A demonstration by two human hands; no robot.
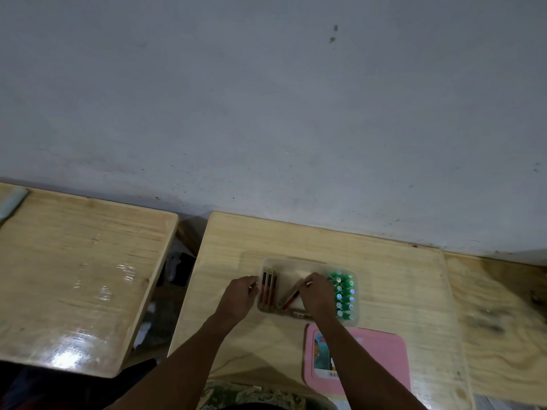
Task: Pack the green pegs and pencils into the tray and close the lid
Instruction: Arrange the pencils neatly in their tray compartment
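Holding green pegs (343,294) upright along its right wall, the tray (296,263) has right hand (316,294) pinching a slanted pencil (289,298), left hand (240,294) curled at its left rim.

There is one view only, from a wide-angle camera on the person's head, looking forward and steeply down over the bench (384,276) from its near edge. It faces the grey wall (266,99) behind the bench, which fills the upper half of the picture. The tray (296,261) sits fairly close below the lens, near the bench's middle, and a second bench (74,276) lies to the left of the first.
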